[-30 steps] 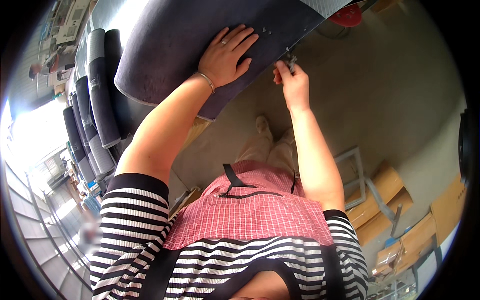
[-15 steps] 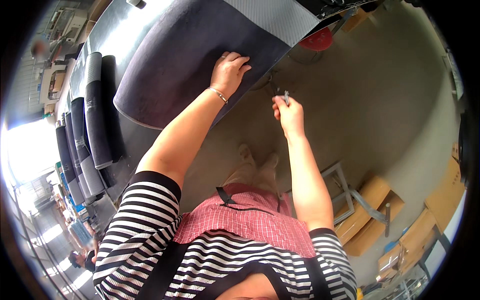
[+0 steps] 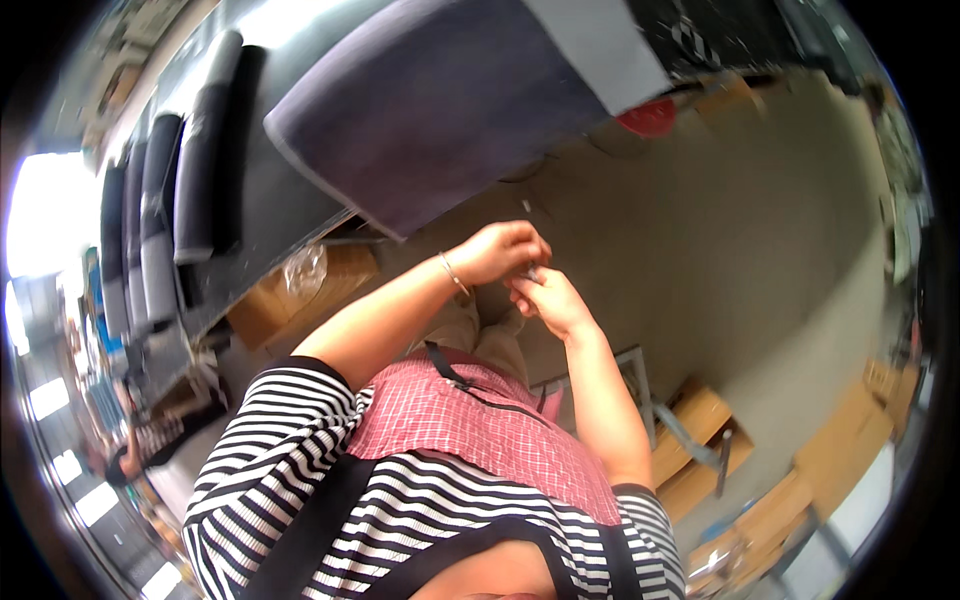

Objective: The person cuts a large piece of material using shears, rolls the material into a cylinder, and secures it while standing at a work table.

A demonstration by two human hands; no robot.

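In front of my waist my two hands meet, over the floor and just off the table's edge. My left hand [image 3: 500,253], with a bracelet at the wrist, has its fingers curled down by the right fingertips; what they pinch, if anything, is hidden. Between thumb and fingers my right hand [image 3: 552,302] grips a small grey thing [image 3: 532,271], blurred and mostly covered. Beyond the hands a large dark purple-grey sheet [image 3: 430,110] lies on the table [image 3: 275,205], its near corner hanging over the edge. Neither hand touches it.
Several dark rolls [image 3: 208,160] lie on the table at the left. Below its edge stands a cardboard box [image 3: 290,295] with clear plastic. A red stool seat [image 3: 648,118] shows under the far edge. Wooden pieces [image 3: 690,430] and a grey metal frame [image 3: 640,385] are low at right.
My left hand has left the sheet and come back towards me to meet the right hand. The right hand has drawn slightly nearer and leftward, still gripping the small grey thing. The view has shifted.
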